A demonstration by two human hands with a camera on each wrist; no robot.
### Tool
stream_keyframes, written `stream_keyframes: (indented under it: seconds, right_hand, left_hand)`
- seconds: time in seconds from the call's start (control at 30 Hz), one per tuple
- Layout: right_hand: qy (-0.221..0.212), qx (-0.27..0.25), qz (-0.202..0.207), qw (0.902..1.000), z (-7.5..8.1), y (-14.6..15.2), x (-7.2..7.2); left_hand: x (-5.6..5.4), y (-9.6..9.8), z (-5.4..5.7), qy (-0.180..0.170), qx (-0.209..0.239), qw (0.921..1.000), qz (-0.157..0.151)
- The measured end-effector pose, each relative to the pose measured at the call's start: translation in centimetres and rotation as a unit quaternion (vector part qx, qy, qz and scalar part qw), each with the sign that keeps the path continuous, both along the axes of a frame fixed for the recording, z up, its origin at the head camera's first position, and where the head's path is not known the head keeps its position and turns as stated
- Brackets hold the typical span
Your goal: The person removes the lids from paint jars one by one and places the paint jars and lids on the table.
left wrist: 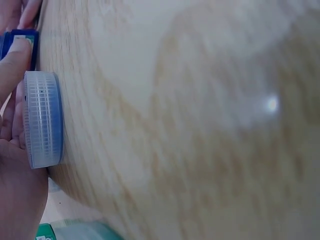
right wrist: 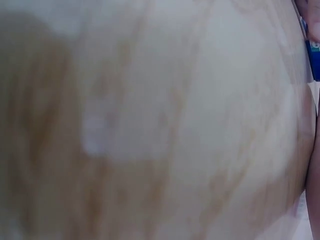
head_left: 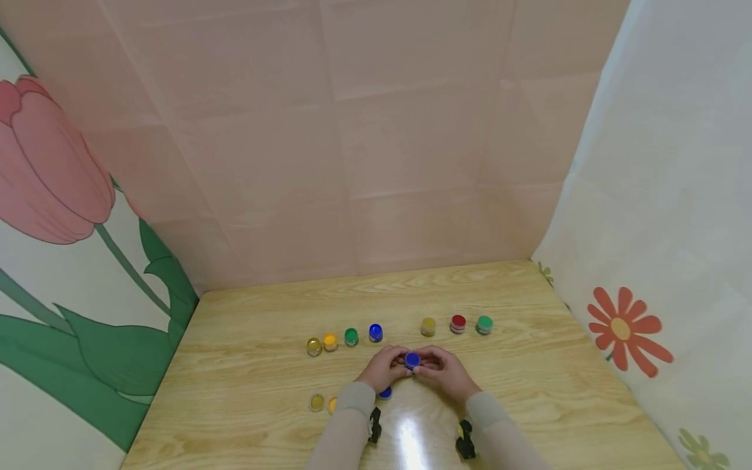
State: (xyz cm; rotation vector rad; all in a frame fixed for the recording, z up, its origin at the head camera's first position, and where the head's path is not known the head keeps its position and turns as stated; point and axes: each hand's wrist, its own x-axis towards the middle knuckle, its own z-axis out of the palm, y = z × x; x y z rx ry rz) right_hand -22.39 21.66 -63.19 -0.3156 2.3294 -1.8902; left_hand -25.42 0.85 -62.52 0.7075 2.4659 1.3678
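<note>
Over the middle of the table, both hands hold a small blue jar (head_left: 412,360) from its two sides. My left hand (head_left: 383,368) grips it with the fingers, and its thumb presses the label on the jar's blue side (left wrist: 35,50) in the left wrist view. Opposite, my right hand (head_left: 445,372) pinches the jar with thumb and fingers; the right wrist view catches only fingertips at the blue jar (right wrist: 314,60). Beneath the left wrist lies a round blue lid (head_left: 385,393), whose ribbed translucent side (left wrist: 42,120) shows close to the left hand.
Behind the left hand stand a gold jar (head_left: 314,346), an orange jar (head_left: 331,342), a green jar (head_left: 351,337) and another blue jar (head_left: 376,333). Farther right are yellow (head_left: 428,327), red (head_left: 457,324) and green (head_left: 484,325) jars. A yellow lid (head_left: 317,403) and orange lid (head_left: 332,405) lie front left.
</note>
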Motion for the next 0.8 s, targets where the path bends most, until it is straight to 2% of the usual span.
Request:
stream_keyframes:
  seconds: [0.13, 0.2, 0.47, 0.8]
  right_hand:
    - [-0.004, 0.011, -0.005, 0.9999, 0.06, -0.04, -0.01]
    - [0.003, 0.024, -0.005, 0.9997, -0.38, 0.18, -0.20]
    - [0.015, 0.042, 0.014, 0.9989, -0.39, 0.56, -0.16]
    - [0.019, 0.029, 0.027, 0.9990, -0.17, 0.61, -0.02]
  left_hand:
    - [0.02, -0.05, -0.16, 0.000, 0.007, 1.0000, 0.000]
    - [-0.04, -0.09, -0.33, 0.002, 0.009, 1.0000, -0.002]
    - [-0.39, -0.11, -0.94, 0.004, -0.010, 0.9999, -0.005]
    - [-0.11, -0.12, -0.15, -0.002, -0.019, 0.9998, -0.003]
